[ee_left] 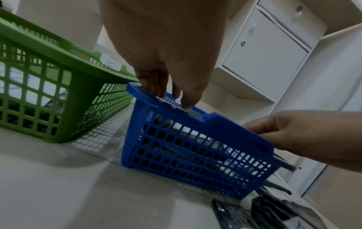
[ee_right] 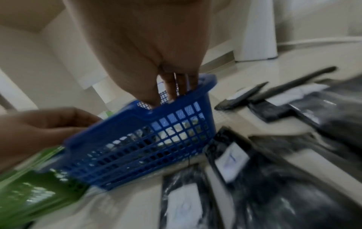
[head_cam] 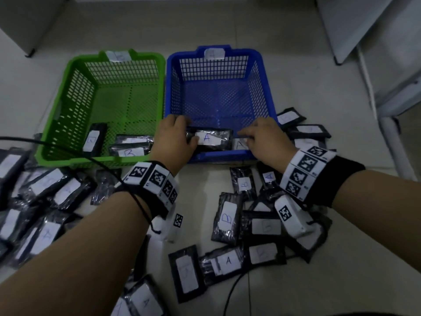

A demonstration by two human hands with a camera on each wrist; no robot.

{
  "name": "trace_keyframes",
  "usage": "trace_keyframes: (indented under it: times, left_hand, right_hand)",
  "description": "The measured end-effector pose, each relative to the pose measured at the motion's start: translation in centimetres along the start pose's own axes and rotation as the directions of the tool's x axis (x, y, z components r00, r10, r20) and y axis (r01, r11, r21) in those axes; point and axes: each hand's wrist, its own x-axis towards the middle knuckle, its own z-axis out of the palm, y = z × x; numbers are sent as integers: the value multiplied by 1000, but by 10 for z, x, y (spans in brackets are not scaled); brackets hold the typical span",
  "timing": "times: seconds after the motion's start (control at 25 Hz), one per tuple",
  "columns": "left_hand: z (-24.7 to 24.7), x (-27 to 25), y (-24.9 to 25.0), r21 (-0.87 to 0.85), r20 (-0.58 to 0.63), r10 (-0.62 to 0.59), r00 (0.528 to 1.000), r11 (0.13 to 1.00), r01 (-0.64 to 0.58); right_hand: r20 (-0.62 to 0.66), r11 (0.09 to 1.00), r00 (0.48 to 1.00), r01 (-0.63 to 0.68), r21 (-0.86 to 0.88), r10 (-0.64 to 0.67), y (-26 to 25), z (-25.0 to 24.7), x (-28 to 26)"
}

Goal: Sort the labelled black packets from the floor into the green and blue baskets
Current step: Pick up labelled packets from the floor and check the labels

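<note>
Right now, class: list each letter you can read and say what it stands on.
"A": packet held by left hand in blue basket
"A": packet under right hand
"B": packet in green basket
"B": green basket's tag
"B": floor packet
Blue basket's tag: too blurred.

The green basket [head_cam: 68,106] and the blue basket [head_cam: 265,87] were moulded plastic lattice, smooth with a dull sheen. The black packets [head_cam: 226,218] wore crinkled, glossy clear film, each with a matt white paper label. The floor [head_cam: 307,92] was smooth, pale, faintly reflective tile. The cupboard [ee_left: 268,62] looked smooth, matt white.
</note>
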Motion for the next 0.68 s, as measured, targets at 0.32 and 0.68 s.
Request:
trace_keyframes:
  times: [0.32,0.68]
  left_hand:
    - [26,-110,44,-235,249,238,939,955,-180]
    - [69,-151,46,-254,418,-162,894,924,287]
  right_hand:
    - [40,954,996,-85,288,76,7,16,-118]
    - [307,974,951,27,-224,44,18,40,-161]
